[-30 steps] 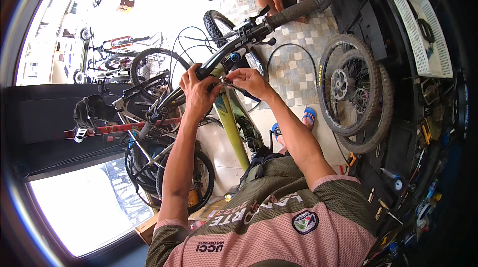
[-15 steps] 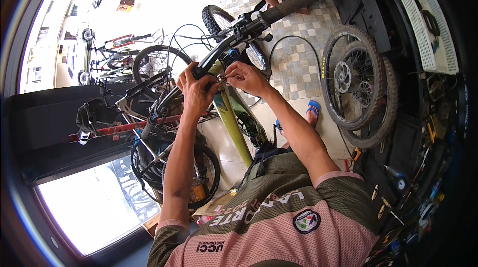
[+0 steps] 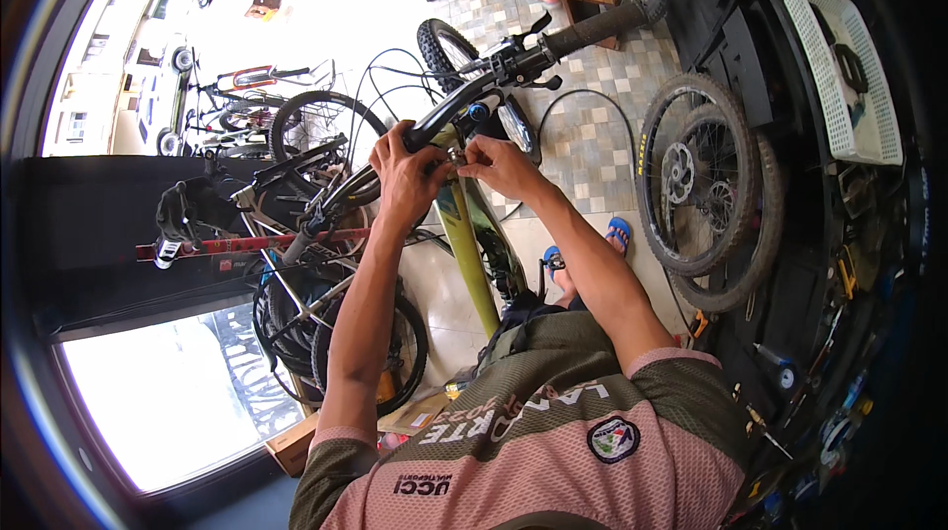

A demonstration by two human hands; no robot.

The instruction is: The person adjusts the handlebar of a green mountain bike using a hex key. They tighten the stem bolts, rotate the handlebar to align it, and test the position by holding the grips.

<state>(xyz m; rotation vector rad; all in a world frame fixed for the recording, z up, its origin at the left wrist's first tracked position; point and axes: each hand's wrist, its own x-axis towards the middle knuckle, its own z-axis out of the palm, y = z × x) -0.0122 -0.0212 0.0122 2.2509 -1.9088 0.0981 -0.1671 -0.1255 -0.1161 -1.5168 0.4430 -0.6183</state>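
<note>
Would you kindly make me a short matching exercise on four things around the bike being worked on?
Things:
1. Bike frame tube
2. Small metal part
3. Sandals
4. Plastic basket

Places and colours:
A. Between the left hand and the right hand
B. White
C. Yellow-green
D. Blue

Right pairs: 1-C, 2-A, 3-D, 4-B

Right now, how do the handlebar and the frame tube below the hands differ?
Colour: the handlebar is black; the frame tube is yellow-green.
Direction: the handlebar slants toward the picture's upper right; the frame tube runs down toward its bottom edge.
Fittings: the handlebar carries a lever and grip; the frame tube shows neither.
Both belong to one bicycle.
</note>
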